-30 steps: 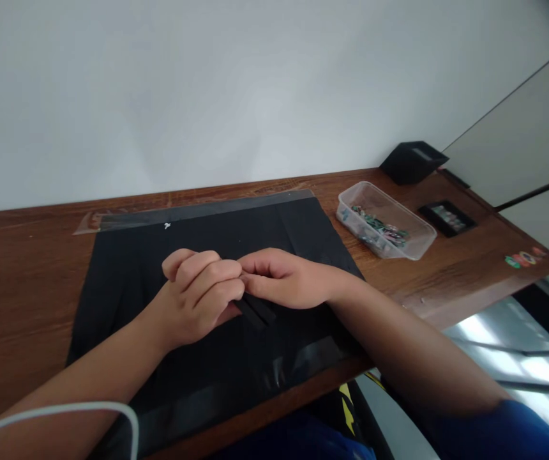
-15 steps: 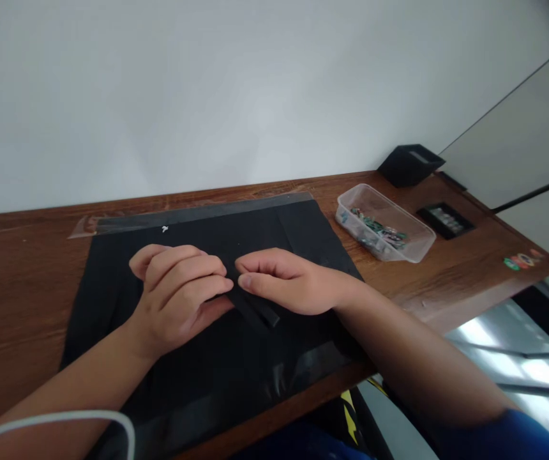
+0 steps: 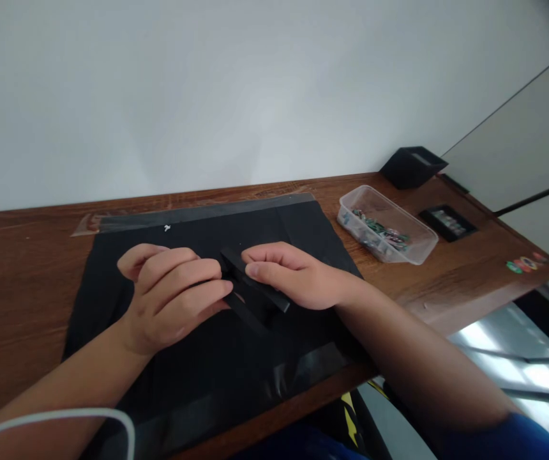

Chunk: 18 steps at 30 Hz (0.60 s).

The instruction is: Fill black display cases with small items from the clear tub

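Observation:
Over a black mat [image 3: 303, 230], my two hands face each other, each pinching a flat black piece. My left hand [image 3: 172, 300] has its fingertips closed on the left black strip [image 3: 244, 313], with the thumb mostly hidden beneath. In my right hand [image 3: 296, 276], thumb and curled fingers grip the right black strip [image 3: 274, 296], which slants down toward me. A dark gap lies between the strips at the near end. Black on black makes it hard to see whether they are joined at the far end.
Right of the mat, a clear plastic tub [image 3: 422, 239] holds small coloured items. Beyond it are a black box [image 3: 411, 167] and a dark tray [image 3: 447, 222]. Colourful rings [image 3: 523, 264] lie at the table's right end. A white cable [image 3: 64, 414] crosses my left forearm. A wall stands behind.
The two black strips have come apart at the near end. My right hand has moved slightly up and right with its strip, and my left hand slightly left.

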Motion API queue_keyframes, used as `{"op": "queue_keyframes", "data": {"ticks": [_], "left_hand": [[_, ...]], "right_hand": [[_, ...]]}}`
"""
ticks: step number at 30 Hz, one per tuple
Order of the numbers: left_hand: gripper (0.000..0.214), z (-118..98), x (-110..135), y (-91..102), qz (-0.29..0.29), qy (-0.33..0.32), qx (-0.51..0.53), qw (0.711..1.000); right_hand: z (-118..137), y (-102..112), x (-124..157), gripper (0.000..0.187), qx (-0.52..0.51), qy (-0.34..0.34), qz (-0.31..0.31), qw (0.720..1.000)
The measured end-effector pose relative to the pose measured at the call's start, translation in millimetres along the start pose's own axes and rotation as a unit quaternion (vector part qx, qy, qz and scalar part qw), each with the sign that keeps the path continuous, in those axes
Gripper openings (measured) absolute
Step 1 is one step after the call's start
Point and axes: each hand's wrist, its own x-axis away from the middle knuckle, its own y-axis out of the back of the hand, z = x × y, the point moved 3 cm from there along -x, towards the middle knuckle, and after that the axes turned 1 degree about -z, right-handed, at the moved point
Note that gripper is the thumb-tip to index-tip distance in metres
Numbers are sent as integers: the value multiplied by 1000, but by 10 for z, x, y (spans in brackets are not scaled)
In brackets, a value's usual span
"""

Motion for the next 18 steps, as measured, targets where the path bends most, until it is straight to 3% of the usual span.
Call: {"op": "queue_keyframes", "data": {"ticks": [12,18], "left_hand": [[24,237,106,-7,11,61,-48,997],[25,449,126,-29,34,48,-71,996]], "right_hand": [[-9,251,-30,41,-52,44,-140,988],[-123,398,-114,33,-73,43,-158,984]]}}
